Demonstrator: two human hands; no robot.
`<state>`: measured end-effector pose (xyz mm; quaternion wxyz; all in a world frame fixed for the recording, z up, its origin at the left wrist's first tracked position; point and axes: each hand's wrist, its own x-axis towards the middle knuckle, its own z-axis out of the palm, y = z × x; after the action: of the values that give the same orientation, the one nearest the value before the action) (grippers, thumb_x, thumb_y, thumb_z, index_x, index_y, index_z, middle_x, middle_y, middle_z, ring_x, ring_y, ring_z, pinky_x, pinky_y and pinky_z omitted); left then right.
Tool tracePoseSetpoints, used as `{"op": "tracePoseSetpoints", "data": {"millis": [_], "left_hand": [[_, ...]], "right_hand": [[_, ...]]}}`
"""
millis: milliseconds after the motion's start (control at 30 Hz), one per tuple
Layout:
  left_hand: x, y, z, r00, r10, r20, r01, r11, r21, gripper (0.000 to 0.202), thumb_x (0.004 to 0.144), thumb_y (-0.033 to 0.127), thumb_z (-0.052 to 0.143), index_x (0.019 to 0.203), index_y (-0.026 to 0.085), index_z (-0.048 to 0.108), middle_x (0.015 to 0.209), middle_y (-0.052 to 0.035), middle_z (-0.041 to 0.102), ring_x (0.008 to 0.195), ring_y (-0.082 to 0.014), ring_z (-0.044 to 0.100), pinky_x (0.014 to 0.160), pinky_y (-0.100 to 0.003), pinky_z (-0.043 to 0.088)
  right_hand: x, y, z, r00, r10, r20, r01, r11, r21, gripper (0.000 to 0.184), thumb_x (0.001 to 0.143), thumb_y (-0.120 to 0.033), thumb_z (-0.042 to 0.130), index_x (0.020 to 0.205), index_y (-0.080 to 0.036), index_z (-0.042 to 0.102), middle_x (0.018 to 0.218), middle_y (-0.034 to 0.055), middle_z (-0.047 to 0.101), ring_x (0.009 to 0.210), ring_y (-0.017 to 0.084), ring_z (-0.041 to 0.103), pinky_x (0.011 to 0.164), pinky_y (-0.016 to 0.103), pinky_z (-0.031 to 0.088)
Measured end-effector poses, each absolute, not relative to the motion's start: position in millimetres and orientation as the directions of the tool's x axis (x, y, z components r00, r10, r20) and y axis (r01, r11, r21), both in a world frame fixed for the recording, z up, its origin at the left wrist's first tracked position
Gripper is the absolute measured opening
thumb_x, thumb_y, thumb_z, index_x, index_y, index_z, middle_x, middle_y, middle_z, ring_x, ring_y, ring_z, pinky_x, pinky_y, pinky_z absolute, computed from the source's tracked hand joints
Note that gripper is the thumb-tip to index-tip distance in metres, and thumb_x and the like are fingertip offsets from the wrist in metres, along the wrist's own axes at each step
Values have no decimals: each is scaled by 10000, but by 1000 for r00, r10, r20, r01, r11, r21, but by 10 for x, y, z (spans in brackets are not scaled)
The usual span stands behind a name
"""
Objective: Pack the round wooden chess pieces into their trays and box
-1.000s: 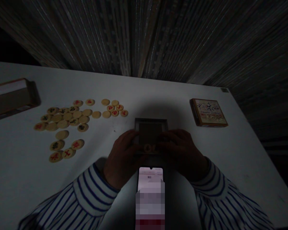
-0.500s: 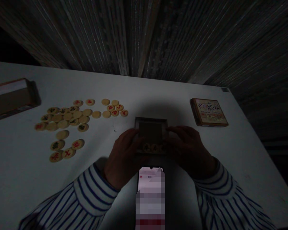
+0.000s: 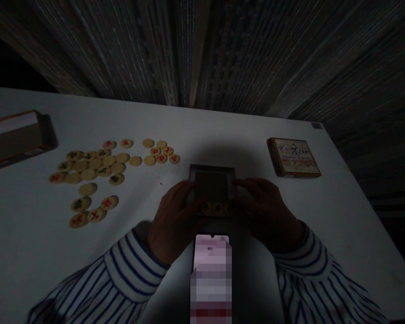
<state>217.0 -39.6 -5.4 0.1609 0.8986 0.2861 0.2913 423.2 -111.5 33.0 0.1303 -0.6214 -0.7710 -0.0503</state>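
A small open box lies in front of me, with 3 round Chinese chess pieces in a row along its near side. My left hand grips the box's left side, its thumb reaching over the near corner by the pieces. On the right side, my right hand holds the box with bent fingers at the wall and the near corner. Deep shadow hides some of the fingertips. Just below the box is a lit phone, its screen partly pixelated.
Many loose wooden chess pieces are spread on the white table to the left, some with red or black characters, others blank side up. An open box part lies at far left. At the right is a printed box lid.
Both hands stay at the box with only slight finger shifts. The rightmost piece in the box shows a little more than before. The phone's screen content differs slightly.
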Motion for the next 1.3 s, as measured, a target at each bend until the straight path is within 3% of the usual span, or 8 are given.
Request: {"op": "tracePoseSetpoints", "data": {"millis": [467,600,767,1300], "left_hand": [[2178,-391,-62,666,607,434,422,-786,451,362,689,209,655,1037,156,569,1215,-152,472,1158,-316,391,883,-525,417],[2163,-387,-33,657,612,440,410,-780,472,417,682,223,662,1076,171,537,1220,-141,466,1151,-302,403,884,-507,430],[2116,-390,-22,645,639,419,441,-759,480,494,690,267,654,1143,173,482,1256,-151,449,1139,-297,435,860,-498,449],[2120,-385,-54,622,657,426,484,-750,451,478,685,256,650,1128,171,491,1230,-152,486,1100,-287,489,847,-463,462]], "right_hand": [[4238,-1101,342,-182,940,290,972,217,-94,162,794,-250,510,840,-192,654,1080,97,601,1015,251,487,849,443,385],[4276,-1081,359,-142,942,302,972,190,-135,238,820,-219,436,947,-139,622,990,130,630,889,216,562,761,384,461],[4270,-1078,322,-43,966,256,969,103,-224,298,842,-206,363,1017,-111,585,863,109,673,756,183,622,671,331,511],[4251,-1045,183,1,966,260,948,82,-308,320,811,-200,386,1056,-90,561,890,121,672,787,183,628,681,328,516]]}}
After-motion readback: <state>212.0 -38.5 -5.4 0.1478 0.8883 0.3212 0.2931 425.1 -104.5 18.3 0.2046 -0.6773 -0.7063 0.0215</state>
